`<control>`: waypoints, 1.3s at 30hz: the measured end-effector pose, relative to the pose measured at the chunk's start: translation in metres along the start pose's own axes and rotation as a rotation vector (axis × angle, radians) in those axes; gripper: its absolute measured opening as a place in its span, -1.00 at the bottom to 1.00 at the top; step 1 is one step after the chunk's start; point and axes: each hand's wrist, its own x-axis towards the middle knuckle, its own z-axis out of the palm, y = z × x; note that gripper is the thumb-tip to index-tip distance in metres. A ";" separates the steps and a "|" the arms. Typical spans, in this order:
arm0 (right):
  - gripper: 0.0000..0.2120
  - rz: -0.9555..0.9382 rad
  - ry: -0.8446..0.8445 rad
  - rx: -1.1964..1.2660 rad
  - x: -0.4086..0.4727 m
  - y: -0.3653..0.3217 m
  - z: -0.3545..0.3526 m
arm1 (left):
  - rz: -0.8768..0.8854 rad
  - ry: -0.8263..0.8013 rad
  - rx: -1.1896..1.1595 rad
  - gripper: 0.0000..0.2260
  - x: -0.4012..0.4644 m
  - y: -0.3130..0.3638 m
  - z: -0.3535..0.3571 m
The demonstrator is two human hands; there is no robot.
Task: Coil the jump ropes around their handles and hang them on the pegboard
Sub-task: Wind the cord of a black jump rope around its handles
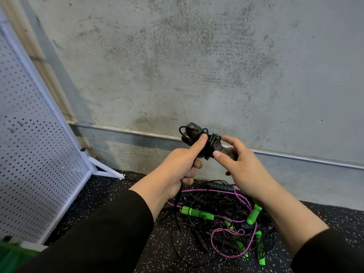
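Black jump rope coil (206, 143) held at frame centre, against grey concrete wall (197, 56).
Left hand (177, 168) grips the handles, thumb pressing the coil; right hand (238, 164) fingers curl round the far end, apparently pinching. Tangled green, purple and black ropes (220, 219) on floor at 6 o'clock; white perforated pegboard (33, 154) at 9 o'clock.

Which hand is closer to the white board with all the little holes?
Left. The left hand grips the black jump rope bundle on the side toward the pegboard, which stands off to the left. The right hand is farther right.
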 end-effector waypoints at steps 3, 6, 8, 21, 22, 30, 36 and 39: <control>-0.46 -0.023 -0.049 -0.031 -0.002 -0.002 0.002 | -0.001 0.028 -0.029 -0.49 0.001 -0.001 0.000; -0.40 -0.030 -0.047 -0.041 -0.004 0.000 0.002 | 0.013 0.018 -0.020 -0.53 0.002 0.000 -0.002; -0.45 -0.016 -0.063 0.033 -0.005 0.001 -0.001 | 0.030 -0.003 -0.013 -0.55 0.002 0.001 -0.002; -0.56 -0.023 0.029 0.212 -0.001 0.006 -0.005 | 0.026 -0.030 0.004 -0.45 0.003 0.000 -0.004; -0.51 -0.021 0.027 0.185 0.000 0.009 -0.004 | 0.028 -0.018 0.004 -0.46 0.003 0.000 -0.005; -0.75 0.007 0.052 0.127 -0.003 0.006 -0.007 | 0.072 0.002 0.009 -0.69 0.006 -0.003 -0.005; -0.46 0.340 -0.156 0.625 -0.006 0.000 -0.014 | 0.119 -0.101 0.048 -0.75 0.002 -0.003 -0.002; -0.44 0.400 -0.302 0.605 -0.009 -0.001 -0.020 | 0.107 -0.135 0.067 -0.73 0.000 -0.002 -0.002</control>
